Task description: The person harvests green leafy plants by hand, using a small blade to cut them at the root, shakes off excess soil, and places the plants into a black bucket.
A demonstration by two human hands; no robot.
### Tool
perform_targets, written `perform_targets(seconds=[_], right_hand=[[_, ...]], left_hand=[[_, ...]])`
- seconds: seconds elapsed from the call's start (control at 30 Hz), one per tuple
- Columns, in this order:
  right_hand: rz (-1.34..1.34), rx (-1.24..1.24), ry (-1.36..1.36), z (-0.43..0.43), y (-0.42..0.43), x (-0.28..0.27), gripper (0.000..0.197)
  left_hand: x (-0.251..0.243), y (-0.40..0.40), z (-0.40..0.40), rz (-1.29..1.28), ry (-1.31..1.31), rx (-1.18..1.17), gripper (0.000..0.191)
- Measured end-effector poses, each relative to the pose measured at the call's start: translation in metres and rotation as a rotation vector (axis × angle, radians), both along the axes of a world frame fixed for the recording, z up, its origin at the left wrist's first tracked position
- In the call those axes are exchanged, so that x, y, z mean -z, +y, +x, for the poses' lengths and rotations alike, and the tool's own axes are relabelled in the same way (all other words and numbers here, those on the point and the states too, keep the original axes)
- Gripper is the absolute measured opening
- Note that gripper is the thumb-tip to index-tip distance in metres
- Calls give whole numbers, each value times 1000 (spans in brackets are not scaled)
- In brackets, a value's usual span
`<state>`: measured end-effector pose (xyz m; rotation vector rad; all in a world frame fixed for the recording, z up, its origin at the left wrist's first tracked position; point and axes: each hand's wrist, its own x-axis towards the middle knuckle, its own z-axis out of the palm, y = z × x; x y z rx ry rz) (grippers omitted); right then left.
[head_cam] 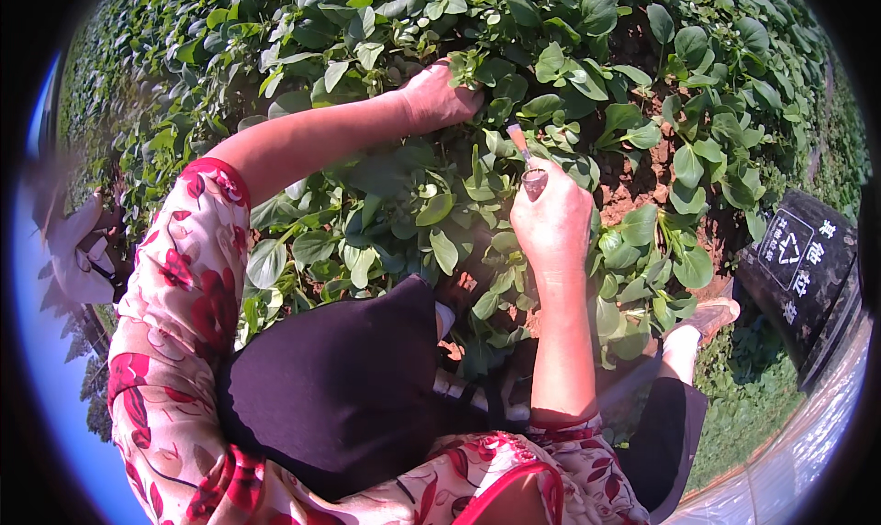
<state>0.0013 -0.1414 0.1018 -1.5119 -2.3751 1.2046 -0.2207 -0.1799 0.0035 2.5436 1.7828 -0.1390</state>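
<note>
My left hand (440, 99) reaches in among the leafy green plants, its fingers curled around a small-leaved sprig (468, 69). Leaves hide the fingertips and the stem's base. To the right and nearer my body, my right hand (553, 215) grips a small metal hand tool. A round hollow socket end (534, 179) sticks out of the fist. Its narrow, brownish blade (517, 138) points up and away, towards the leaves beside my left hand. Broad-leaved greens (433, 210) fill the space between my two forearms.
Reddish soil (623, 198) shows between plants. A black bin (802, 270) bearing white writing lies tilted at right. My dark-clothed knee (330, 387) and one shoe (716, 316) are among the plants. Another person in pale clothing (79, 256) is at far left. Shiny plastic sheeting (791, 456) edges the lower right.
</note>
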Motion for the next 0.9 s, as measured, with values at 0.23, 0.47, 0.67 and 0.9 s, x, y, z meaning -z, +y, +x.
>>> perform_targets(seconds=[0.23, 0.47, 0.67, 0.9], right_hand=[[-85, -14, -102, -31, 8, 7, 18], [57, -71, -32, -15, -6, 12, 27], [44, 65, -22, -7, -6, -4, 23], [-150, 102, -160, -15, 15, -7, 22]], left_hand=[[14, -5, -3, 71, 87, 13, 18], [16, 1, -2, 129, -67, -124, 16], [21, -11, -6, 108, 112, -8, 23], [34, -13, -12, 82, 74, -14, 32]])
